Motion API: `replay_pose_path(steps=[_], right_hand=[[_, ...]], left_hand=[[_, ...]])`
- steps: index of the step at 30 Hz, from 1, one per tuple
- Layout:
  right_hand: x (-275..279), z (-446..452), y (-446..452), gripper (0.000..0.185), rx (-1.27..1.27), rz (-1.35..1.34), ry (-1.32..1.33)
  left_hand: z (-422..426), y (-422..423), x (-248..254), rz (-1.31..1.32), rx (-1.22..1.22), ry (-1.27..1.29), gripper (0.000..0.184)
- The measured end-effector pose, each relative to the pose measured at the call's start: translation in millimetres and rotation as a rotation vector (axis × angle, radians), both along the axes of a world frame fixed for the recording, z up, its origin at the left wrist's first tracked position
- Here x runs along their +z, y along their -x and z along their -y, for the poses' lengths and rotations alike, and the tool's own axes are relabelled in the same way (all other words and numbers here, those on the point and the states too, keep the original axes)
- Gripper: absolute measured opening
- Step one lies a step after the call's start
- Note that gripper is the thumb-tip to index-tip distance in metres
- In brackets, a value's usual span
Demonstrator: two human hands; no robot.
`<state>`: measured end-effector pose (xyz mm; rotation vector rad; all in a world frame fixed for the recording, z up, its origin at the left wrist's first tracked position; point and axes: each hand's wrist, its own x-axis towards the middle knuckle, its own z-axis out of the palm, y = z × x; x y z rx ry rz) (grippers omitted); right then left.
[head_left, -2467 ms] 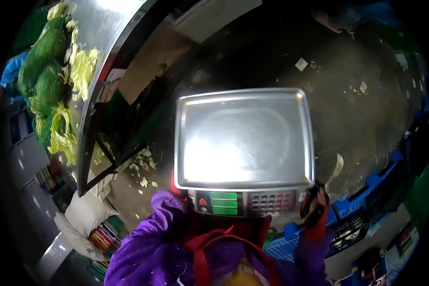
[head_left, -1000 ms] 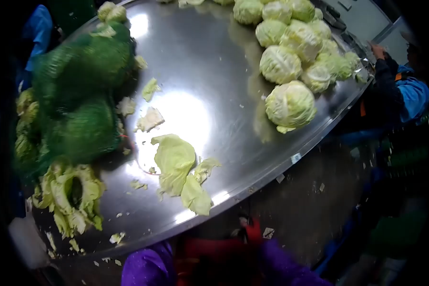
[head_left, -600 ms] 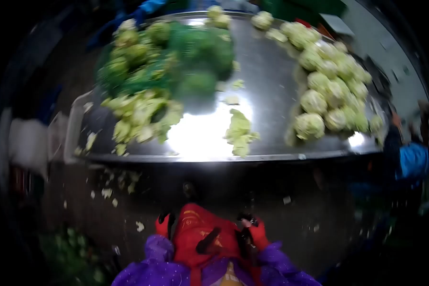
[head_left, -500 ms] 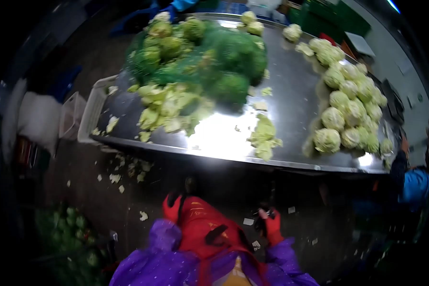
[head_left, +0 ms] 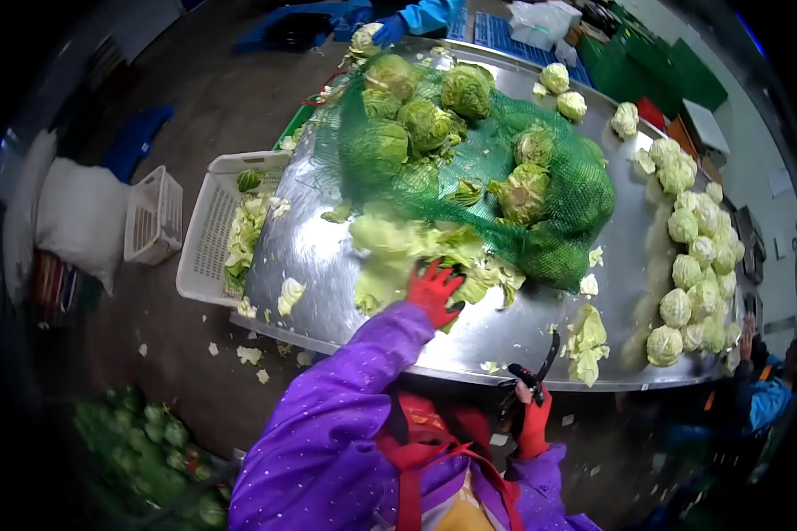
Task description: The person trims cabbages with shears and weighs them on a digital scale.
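Note:
My left hand [head_left: 434, 294], in a red and black glove, is open with fingers spread on a pile of loose cabbage leaves [head_left: 385, 243] on the steel table [head_left: 314, 239]. My right hand [head_left: 532, 423], gloved alike, is closed round the dark handle of a knife [head_left: 547, 357]; its narrow dark blade points up over the table's front edge. Beyond the leaves lies a green mesh bag [head_left: 496, 234] with several untrimmed cabbages [head_left: 427, 124] in and on it. To the right of my left hand are more loose leaves [head_left: 586, 345].
Pale trimmed cabbages [head_left: 701, 288] are heaped along the table's right side. At its left end stands a white crate [head_left: 205, 221] with leaves in it. A co-worker's blue-gloved hand [head_left: 390, 30] touches a cabbage at the far edge. Scraps litter the floor.
My left hand has come up from beside the apron onto the leaf pile. My right hand with the knife has risen to the table edge. The view has shifted closer to the table.

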<state>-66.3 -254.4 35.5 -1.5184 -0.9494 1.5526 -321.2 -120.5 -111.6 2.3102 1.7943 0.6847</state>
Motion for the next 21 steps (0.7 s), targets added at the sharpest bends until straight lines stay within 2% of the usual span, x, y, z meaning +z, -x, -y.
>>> replay_pose_path(steps=[1, 2, 4, 7, 10, 12, 14, 16, 17, 18, 20, 21], right_hand=[[-16.4, -0.6, 5.0, 0.039, -0.100, -0.090, -0.063], [-13.8, -3.9, 6.0, 0.038, -0.099, -0.041, -0.041], [-24.7, -7.6, 6.5, 0.037, -0.163, -0.125, -0.044], [-64.5, -13.9, 0.7, 0.037, -0.196, -0.107, -0.003], [-57.4, -47.1, 27.3, 0.038, -0.050, -0.143, 0.073], [-46.0, -75.8, 45.0, 0.039, 0.072, -0.207, 0.114], [-51.3, -102.3, 59.0, 0.039, 0.160, -0.168, 0.051], [-48.9, -129.0, 70.1, 0.039, 0.221, -0.248, 0.059], [-40.0, -141.2, 76.5, 0.040, 0.242, -0.250, 0.058], [-31.9, -153.2, 82.7, 0.040, 0.259, -0.253, 0.055], [-19.5, -170.8, 89.9, 0.040, 0.272, -0.274, 0.048], [-16.8, -174.7, 91.1, 0.040, 0.254, -0.265, 0.023]], left_hand=[[10.0, 22.8, 2.9, 0.005, 0.015, 0.022, 0.061], [17.6, 49.1, 6.5, 0.011, 0.035, 0.036, 0.061], [33.0, 109.5, 2.2, -0.016, 0.051, -0.021, 0.063], [42.3, 202.8, 13.7, -0.167, 0.199, 0.129, 0.070], [18.8, 277.5, 48.3, -0.340, 0.326, 0.322, 0.072], [-12.6, 310.3, 61.7, -0.352, 0.520, 0.136, 0.074], [-53.5, 299.3, 102.5, -0.174, 0.638, -0.258, 0.065], [-102.2, 267.7, 143.0, 0.329, 0.388, -0.335, 0.055], [-122.6, 243.3, 159.7, 0.396, 0.283, -0.294, 0.052], [-144.7, 220.9, 168.8, 0.461, 0.173, -0.253, 0.048], [-193.1, 193.9, 168.1, 0.302, -0.014, -0.174, 0.047], [-214.6, 183.7, 165.7, 0.287, 0.020, -0.129, 0.047]])
